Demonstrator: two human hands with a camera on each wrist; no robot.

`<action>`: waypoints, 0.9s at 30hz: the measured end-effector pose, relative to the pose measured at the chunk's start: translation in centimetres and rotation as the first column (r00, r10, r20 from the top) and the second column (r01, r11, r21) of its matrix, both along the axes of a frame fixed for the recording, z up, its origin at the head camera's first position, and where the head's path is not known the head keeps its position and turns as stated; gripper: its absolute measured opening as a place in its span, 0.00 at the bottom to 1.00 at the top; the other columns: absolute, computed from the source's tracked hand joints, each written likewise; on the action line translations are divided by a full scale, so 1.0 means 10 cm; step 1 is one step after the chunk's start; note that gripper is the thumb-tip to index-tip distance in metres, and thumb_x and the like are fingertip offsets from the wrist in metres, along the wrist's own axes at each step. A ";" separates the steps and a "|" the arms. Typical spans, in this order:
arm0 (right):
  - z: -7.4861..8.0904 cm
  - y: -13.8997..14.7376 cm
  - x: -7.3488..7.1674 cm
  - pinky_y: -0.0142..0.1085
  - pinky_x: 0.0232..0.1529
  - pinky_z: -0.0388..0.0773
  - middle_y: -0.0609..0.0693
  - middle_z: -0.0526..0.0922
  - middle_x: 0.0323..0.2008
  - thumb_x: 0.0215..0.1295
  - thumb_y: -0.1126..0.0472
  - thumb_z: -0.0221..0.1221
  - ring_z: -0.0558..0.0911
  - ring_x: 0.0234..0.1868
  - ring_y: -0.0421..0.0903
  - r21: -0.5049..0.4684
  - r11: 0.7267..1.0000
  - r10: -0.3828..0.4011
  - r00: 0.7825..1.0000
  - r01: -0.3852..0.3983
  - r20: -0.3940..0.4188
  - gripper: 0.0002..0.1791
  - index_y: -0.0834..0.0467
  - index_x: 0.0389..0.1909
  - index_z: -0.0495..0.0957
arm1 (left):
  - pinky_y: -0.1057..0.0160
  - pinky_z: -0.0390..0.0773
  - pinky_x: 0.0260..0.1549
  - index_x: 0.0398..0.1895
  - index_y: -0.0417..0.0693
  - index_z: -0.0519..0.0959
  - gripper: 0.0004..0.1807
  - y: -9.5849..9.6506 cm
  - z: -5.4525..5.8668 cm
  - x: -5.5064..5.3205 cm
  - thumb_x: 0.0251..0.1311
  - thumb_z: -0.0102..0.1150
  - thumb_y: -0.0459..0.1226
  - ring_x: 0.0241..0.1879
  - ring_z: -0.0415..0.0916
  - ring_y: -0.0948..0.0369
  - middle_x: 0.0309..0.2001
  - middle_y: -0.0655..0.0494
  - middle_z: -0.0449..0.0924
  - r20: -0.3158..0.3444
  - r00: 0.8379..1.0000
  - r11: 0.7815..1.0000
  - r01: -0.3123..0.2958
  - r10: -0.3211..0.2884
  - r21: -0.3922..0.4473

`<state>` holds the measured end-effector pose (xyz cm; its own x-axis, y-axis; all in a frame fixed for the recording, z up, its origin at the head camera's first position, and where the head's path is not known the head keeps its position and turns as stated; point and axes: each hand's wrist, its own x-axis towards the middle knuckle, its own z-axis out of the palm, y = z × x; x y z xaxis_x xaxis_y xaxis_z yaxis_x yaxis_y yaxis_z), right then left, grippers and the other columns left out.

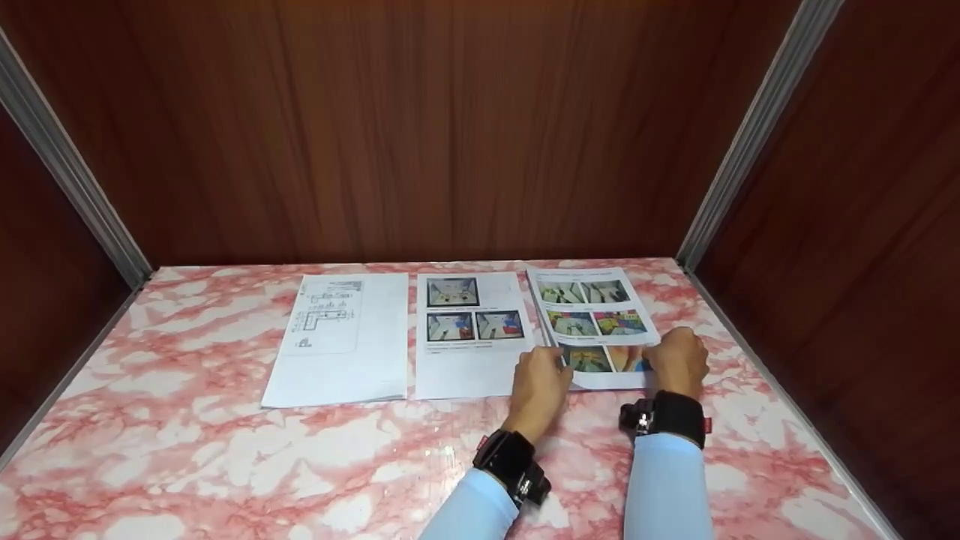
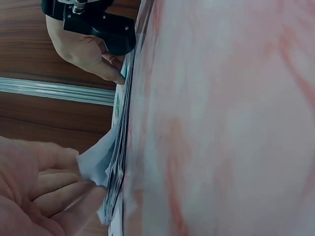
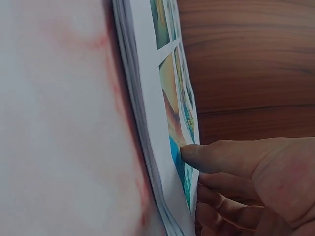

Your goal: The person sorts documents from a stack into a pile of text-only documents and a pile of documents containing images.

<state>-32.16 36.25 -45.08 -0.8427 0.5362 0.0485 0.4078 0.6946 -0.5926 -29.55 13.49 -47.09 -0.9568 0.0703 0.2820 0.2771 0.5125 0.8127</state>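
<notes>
A stack of printed sheets [image 1: 611,381] with colour photos lies at the right of the table. My left hand [image 1: 538,386] pinches its left edge near the front corner; in the left wrist view a loose sheet corner [image 2: 98,157] bends up between thumb and fingers. At the opposite edge, my right hand [image 1: 679,361] grips the stack, its thumb [image 3: 194,156] on the top photo page and the other fingers curled at the side, partly hidden. The layered page edges [image 3: 135,83] show in the right wrist view.
A second set of printed pages [image 1: 472,375] lies just left of the stack, close to my left hand. Further left are sheets with a line drawing [image 1: 337,379]. Brown wood-grain panels [image 1: 420,135] with metal corner posts [image 1: 757,135] enclose the marbled table [image 1: 225,465].
</notes>
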 end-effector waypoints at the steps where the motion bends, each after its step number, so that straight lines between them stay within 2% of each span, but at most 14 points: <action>1: 0.00 0.00 0.00 0.65 0.55 0.74 0.73 0.82 0.48 0.59 0.62 0.67 0.79 0.54 0.72 0.003 1.000 0.000 1.000 0.000 -0.008 0.15 0.70 0.41 0.81 | 0.58 0.85 0.36 0.42 0.42 0.91 0.10 -0.01 -0.01 0.00 0.55 0.72 0.30 0.34 0.87 0.56 0.33 0.50 0.90 0.002 1.000 0.999 0.006 -0.006 0.035; 4: -0.01 -0.01 -0.01 0.63 0.54 0.75 0.72 0.83 0.48 0.58 0.63 0.67 0.79 0.53 0.71 0.003 1.000 0.008 1.000 -0.008 -0.018 0.15 0.70 0.41 0.82 | 0.62 0.84 0.35 0.42 0.40 0.90 0.13 -0.04 -0.03 -0.02 0.50 0.71 0.26 0.30 0.85 0.63 0.29 0.54 0.89 0.041 0.999 0.991 0.023 -0.028 0.131; 7: 0.00 -0.01 0.00 0.62 0.51 0.76 0.71 0.83 0.45 0.58 0.62 0.68 0.80 0.49 0.69 -0.013 1.000 0.021 1.000 -0.021 -0.013 0.17 0.71 0.41 0.81 | 0.65 0.82 0.33 0.48 0.39 0.86 0.20 -0.06 -0.04 -0.05 0.48 0.72 0.26 0.25 0.82 0.66 0.25 0.57 0.87 0.126 0.991 0.982 0.015 -0.040 0.190; 11: 0.01 -0.01 0.01 0.60 0.48 0.76 0.70 0.83 0.43 0.57 0.61 0.70 0.80 0.45 0.66 -0.031 0.999 0.039 0.999 -0.040 -0.016 0.19 0.72 0.42 0.82 | 0.66 0.81 0.29 0.58 0.36 0.81 0.28 -0.10 -0.02 -0.09 0.51 0.76 0.31 0.21 0.81 0.65 0.23 0.59 0.85 0.250 0.968 0.976 -0.021 -0.034 0.216; 15: 0.03 -0.03 0.01 0.58 0.47 0.76 0.69 0.83 0.41 0.55 0.61 0.71 0.80 0.42 0.64 -0.038 0.998 0.048 0.999 -0.048 -0.018 0.20 0.73 0.41 0.81 | 0.66 0.81 0.24 0.58 0.31 0.80 0.27 -0.13 0.00 -0.11 0.53 0.74 0.31 0.17 0.80 0.63 0.22 0.57 0.83 0.316 0.948 0.968 -0.051 -0.030 0.245; 20: 0.07 -0.08 -0.02 0.56 0.51 0.77 0.71 0.82 0.45 0.57 0.62 0.71 0.79 0.43 0.62 -0.067 0.997 0.046 0.998 -0.043 0.042 0.23 0.76 0.47 0.78 | 0.67 0.79 0.16 0.53 0.32 0.83 0.21 -0.15 0.02 -0.11 0.54 0.70 0.29 0.14 0.80 0.62 0.20 0.57 0.82 0.330 0.943 0.959 -0.056 -0.041 0.279; 23: 0.08 -0.10 -0.03 0.56 0.52 0.77 0.72 0.81 0.47 0.58 0.63 0.71 0.78 0.43 0.61 -0.081 0.996 0.050 0.995 -0.043 0.084 0.26 0.77 0.50 0.76 | 0.68 0.77 0.14 0.52 0.34 0.83 0.19 -0.15 0.01 -0.11 0.55 0.70 0.30 0.13 0.80 0.61 0.19 0.57 0.82 0.322 0.946 0.960 -0.043 -0.050 0.276; 27: 0.08 -0.09 -0.03 0.56 0.52 0.78 0.73 0.82 0.49 0.60 0.65 0.69 0.80 0.44 0.61 -0.083 0.994 0.074 0.993 -0.067 0.094 0.25 0.78 0.52 0.77 | 0.69 0.76 0.14 0.53 0.34 0.83 0.21 -0.16 -0.01 -0.12 0.54 0.68 0.29 0.12 0.79 0.63 0.21 0.58 0.83 0.307 0.950 0.969 -0.027 -0.052 0.246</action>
